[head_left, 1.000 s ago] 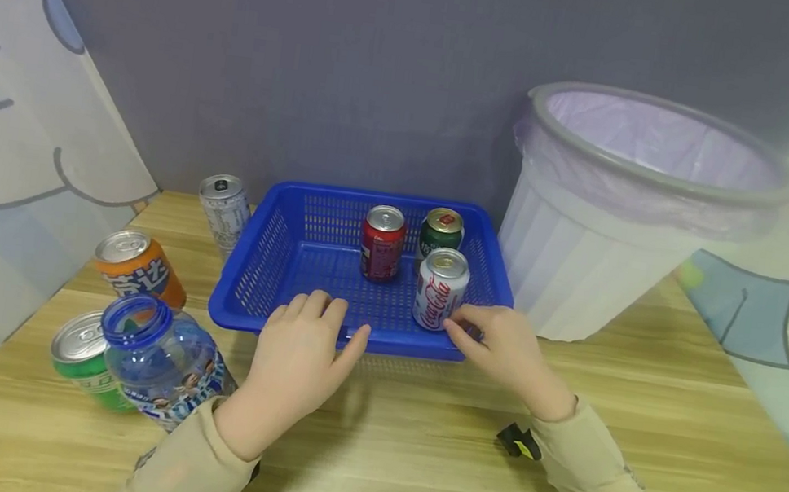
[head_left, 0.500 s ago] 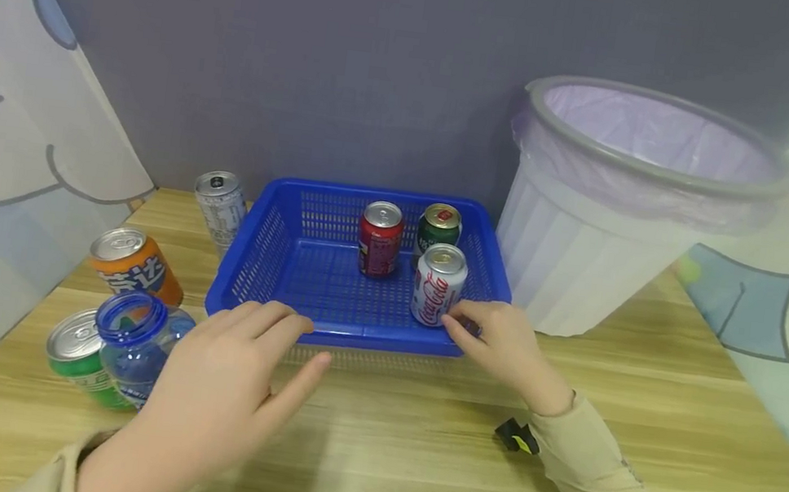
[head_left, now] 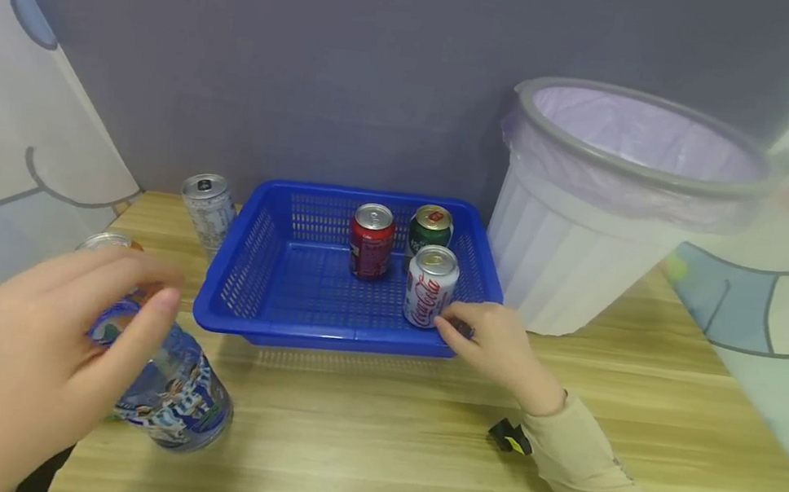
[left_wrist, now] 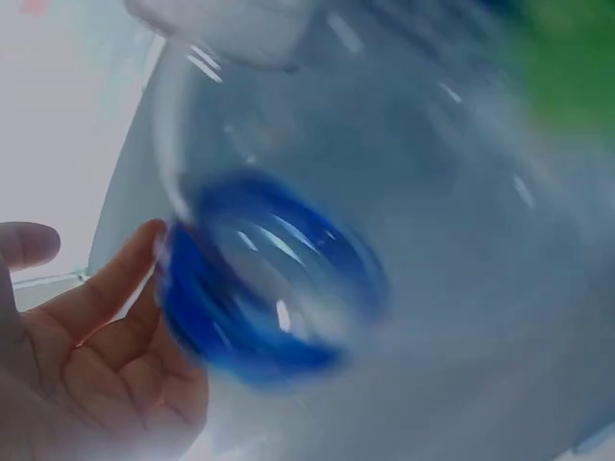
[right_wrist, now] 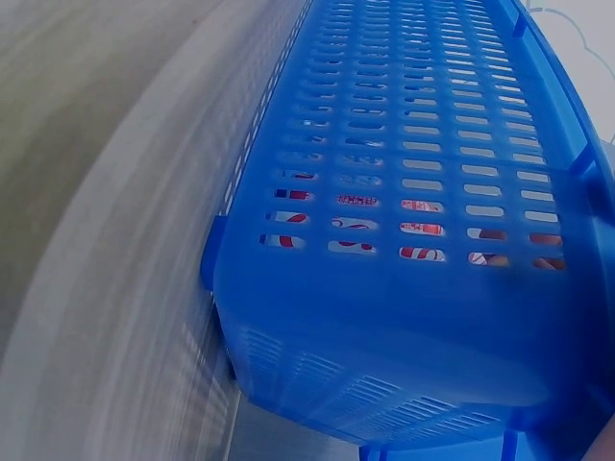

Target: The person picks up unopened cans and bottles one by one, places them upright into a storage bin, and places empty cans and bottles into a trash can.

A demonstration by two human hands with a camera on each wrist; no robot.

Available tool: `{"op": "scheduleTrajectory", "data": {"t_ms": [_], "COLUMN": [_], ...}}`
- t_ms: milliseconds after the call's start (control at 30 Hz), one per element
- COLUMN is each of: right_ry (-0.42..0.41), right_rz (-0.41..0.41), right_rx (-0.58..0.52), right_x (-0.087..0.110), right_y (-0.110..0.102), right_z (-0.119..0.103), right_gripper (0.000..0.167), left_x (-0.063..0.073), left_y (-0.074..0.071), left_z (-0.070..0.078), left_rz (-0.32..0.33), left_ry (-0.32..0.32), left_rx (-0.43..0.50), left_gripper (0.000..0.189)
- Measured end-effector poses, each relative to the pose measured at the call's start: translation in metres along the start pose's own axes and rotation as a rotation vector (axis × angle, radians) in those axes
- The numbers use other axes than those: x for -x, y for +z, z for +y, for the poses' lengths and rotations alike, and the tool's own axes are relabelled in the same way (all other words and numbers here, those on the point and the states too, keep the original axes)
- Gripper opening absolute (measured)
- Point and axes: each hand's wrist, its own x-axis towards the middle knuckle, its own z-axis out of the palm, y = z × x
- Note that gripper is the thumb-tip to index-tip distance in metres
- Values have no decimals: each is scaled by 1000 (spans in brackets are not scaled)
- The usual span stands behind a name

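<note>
My left hand (head_left: pixel 47 335) hangs over the clear blue plastic bottle (head_left: pixel 187 393), its fingers loosely bent and apart from the thumb. In the left wrist view, the fingertips come up beside the bottle's blue neck (left_wrist: pixel 259 279); contact is unclear through the blur. At the front right corner of the blue basket (head_left: pixel 310 334), my right hand (head_left: pixel 493 342) rests over the rim. Its thumb and finger reach the side of a white Coca-Cola can (head_left: pixel 431 287) standing upright inside. Behind that can are a green can (head_left: pixel 431 226) and a red can (head_left: pixel 371 243).
A white trash bin (head_left: pixel 572 243) with a purple liner stands right of the basket. Left of the basket stands a silvery can (head_left: pixel 208 211). An orange can (head_left: pixel 110 242) is mostly hidden by the left hand, and a green can (left_wrist: pixel 577 67) is blurred.
My left hand has moved from the basket's front rim left and toward me, over the bottle. The right hand has stayed by the Coca-Cola can. The view has shifted slightly.
</note>
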Motion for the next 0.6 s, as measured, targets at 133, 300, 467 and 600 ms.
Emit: {"op": "scheduleTrajectory", "data": {"t_ms": [133, 300, 467, 600], "right_ry": [-1, 1, 14, 9], "right_rz": [6, 5, 1, 6], "right_rx": [2, -6, -7, -2], "right_x": [0, 0, 1, 0], "right_y": [1, 1, 0, 1], "right_z": [0, 0, 0, 0], "right_gripper": [11, 11, 10, 10], "left_x": [-21, -15, -3, 17], "left_y": [-27, -27, -18, -6], "left_z": [20, -27, -63, -112], "left_rz": [68, 185, 206, 178], "left_ry": [-28, -64, -94, -122], "left_rx": [58, 144, 177, 199], "left_gripper": [19, 20, 20, 21]}}
